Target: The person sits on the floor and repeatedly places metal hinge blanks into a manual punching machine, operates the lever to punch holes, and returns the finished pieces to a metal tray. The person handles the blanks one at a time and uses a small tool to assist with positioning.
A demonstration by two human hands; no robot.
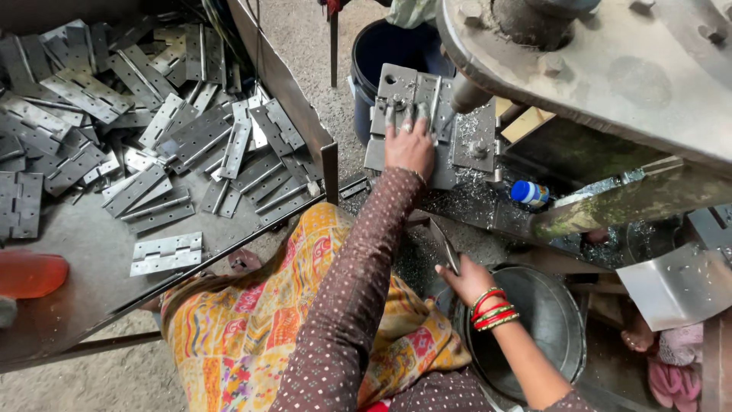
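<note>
Now | left hand point(409, 145) fingers spread on hinge plate point(404, 98) | right hand point(461, 278) pinching metal strip point(444, 246)

Speckled grey concrete floor point(301, 46) in daylight, low metal table point(84, 259) along the left edge, dark blue bucket point(381, 53) on the floor, heavy rusted press frame point(610, 61) upper right

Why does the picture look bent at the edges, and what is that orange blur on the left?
Head view: a wide lens bows the edges, so the tray and the press arm curve. The orange blob sits too close to tell what it is. Daylight is soft and even, with dull glare on the hinges. The left hand on the die and the right hand are sharp.
</note>
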